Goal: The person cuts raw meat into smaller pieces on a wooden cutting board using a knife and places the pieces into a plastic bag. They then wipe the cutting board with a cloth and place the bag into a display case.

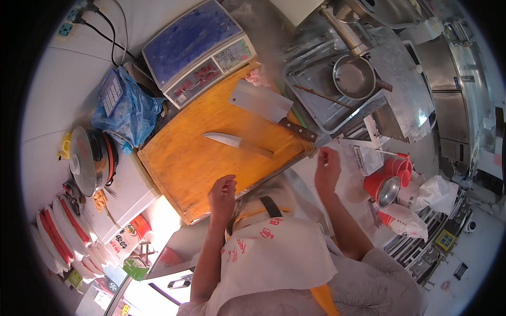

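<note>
A large orange wooden cutting board [190, 152] lies in front of me. On it rest a broad cleaver [263, 102] with a dark handle and a slim pointed knife [234, 141]. My left hand [222, 194] hovers at the board's near edge, fingers loosely curled, holding nothing. My right hand [327, 167] is raised beside the board's right corner, near the cleaver's handle, fingers apart and empty. A white apron [269, 247] with red marks covers my front.
A blue-topped weighing scale [197, 45] stands behind the board, a blue plastic bag [126, 108] to its left. A metal tray [327, 89] with a small pan [354, 76] sits right. Red cups [390, 176], stacked plates [58, 231] and a lidded pot [87, 158] flank me.
</note>
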Motion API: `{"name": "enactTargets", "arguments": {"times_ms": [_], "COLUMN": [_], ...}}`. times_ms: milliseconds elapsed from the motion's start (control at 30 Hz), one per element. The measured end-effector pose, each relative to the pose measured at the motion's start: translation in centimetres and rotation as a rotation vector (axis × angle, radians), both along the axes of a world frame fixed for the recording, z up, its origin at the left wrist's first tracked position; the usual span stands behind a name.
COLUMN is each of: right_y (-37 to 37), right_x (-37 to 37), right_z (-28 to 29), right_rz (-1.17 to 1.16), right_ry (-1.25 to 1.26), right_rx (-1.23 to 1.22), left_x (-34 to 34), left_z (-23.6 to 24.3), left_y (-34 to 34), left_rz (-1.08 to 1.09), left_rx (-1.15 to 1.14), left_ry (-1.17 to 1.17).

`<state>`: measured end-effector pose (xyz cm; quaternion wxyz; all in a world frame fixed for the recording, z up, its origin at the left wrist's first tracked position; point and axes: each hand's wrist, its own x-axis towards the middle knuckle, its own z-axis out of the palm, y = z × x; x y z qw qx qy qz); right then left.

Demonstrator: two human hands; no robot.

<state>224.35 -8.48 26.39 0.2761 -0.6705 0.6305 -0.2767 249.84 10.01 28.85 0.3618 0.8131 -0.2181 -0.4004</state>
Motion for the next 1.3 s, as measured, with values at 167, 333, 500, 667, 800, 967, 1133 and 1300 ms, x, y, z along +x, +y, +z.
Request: {"name": "enactTargets", "arguments": {"times_ms": [167, 333, 500, 667, 800, 967, 1133, 1300], "right_y": [-7.3, -13.9, -14.4, -11.8, -9.9, -9.2, -5.6, -5.0], "right_x": [0.6, 4.2, 6.3, 6.3, 5.4, 2.3, -1.9, -4.0], "right_z": [1.1, -0.7, -1.7, -0.6, 0.6, 1.8, 4.4, 3.1], "right_rz": [0.141, 0.536, 0.635, 0.673, 0.784, 0.867, 0.742, 0.383], "right_ry": [-0.207, 0.246, 0.691, 0.453, 0.448, 0.367, 0.126, 0.014], "right_rx": [0.153, 0.145, 0.222, 0.101, 0.022, 0.028, 0.116, 0.128], "left_x": [-1.7, -2.3, -2.2, -2.1, -2.1, -2.1, -2.2, -2.4], "left_z": [1.2, 1.5, 1.9, 2.0, 1.5, 2.1, 1.1, 0.9], "left_y": [-1.8, -3.6, -2.9, -1.4, -1.2, -2.2, -2.5, -4.0], "left_rz": [-0.13, -0.282, -0.26, -0.145, -0.129, -0.154, -0.166, -0.251], "left_rx": [-0.076, -0.086, -0.113, -0.065, -0.036, -0.071, -0.097, -0.119], "left_ry": [0.038, 0.007, -0.02, 0.003, -0.002, -0.003, 0.014, 0.001]}}
